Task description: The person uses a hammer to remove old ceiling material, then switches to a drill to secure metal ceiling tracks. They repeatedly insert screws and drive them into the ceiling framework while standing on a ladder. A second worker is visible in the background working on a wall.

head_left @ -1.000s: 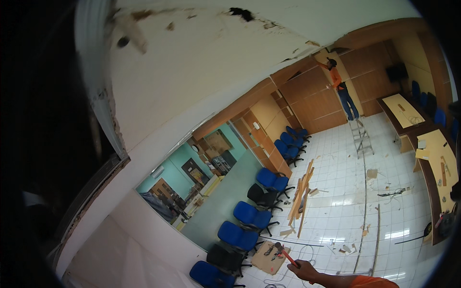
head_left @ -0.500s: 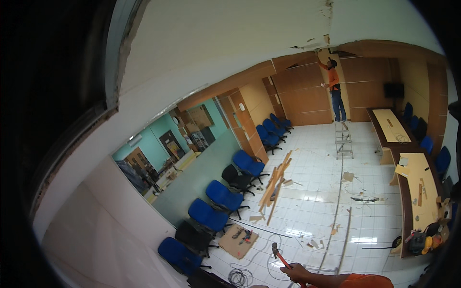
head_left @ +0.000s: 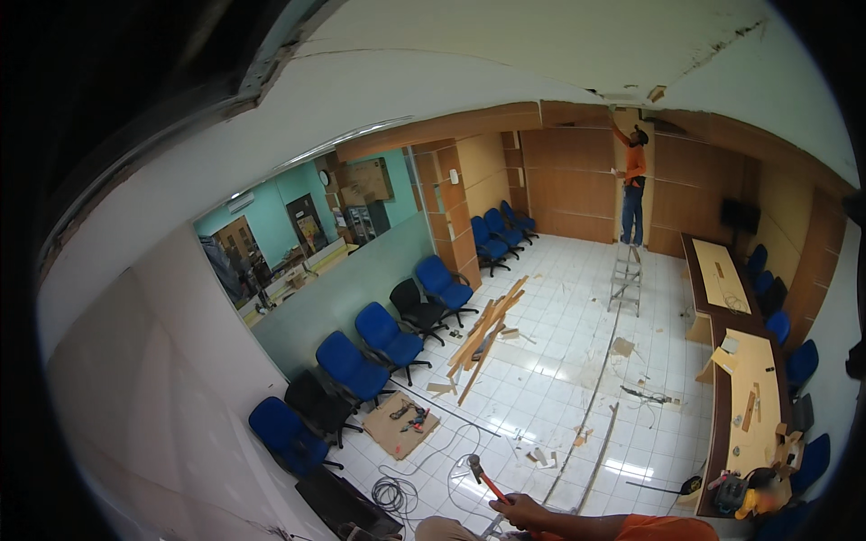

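Currently, my right hand [head_left: 520, 513] is closed around the red-handled hammer with a grey metal head [head_left: 490, 484], held in the air above the white tiled floor [head_left: 564, 311] and appearing just past the right corner of the brown cardboard sheet [head_left: 382, 429]. Expect a stiff, sturdy, head-heavy tool; the handle may slip in a damp palm. Grip low on the handle, clear of the head. My left hand is out of view.

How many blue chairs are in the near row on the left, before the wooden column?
4. First chair, nearest the camera; second chair and third chair, between two black chairs; fourth chair, beside the wooden column. None seems hidden.
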{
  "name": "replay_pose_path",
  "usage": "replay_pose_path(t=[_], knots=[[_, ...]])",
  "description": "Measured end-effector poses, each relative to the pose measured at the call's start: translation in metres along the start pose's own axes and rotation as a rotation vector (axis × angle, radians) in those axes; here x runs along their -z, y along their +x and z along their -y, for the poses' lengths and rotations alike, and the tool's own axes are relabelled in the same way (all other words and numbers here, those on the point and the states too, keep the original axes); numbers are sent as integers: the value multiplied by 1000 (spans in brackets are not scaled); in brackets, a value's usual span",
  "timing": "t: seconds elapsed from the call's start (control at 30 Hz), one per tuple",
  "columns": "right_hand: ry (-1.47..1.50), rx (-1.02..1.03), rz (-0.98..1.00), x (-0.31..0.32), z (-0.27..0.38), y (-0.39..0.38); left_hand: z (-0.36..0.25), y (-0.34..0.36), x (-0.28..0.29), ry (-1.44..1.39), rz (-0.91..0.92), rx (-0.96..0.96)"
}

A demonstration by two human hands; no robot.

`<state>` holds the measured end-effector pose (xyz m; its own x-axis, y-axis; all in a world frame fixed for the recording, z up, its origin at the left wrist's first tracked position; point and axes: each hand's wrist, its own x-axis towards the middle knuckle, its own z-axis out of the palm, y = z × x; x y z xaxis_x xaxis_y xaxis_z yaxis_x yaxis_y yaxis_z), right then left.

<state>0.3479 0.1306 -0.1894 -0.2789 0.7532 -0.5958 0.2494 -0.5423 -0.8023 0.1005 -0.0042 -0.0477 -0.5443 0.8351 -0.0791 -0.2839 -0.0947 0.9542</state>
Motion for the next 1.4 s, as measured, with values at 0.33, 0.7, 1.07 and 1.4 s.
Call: replay_pose_path(t=[0.33,0.7,1.07,1.4], knots=[[-247,175,70,-12,23,7,-17,-10,-5,76,37,-71],[-146,596,-307,59,171,14,0,-8,16,72,16,-36],[188,940,-777,245,488,-94,-15,4,13,42,-13,18],[37,1032,-943,282,535,-114,-6,18,15,56,0,-10]])
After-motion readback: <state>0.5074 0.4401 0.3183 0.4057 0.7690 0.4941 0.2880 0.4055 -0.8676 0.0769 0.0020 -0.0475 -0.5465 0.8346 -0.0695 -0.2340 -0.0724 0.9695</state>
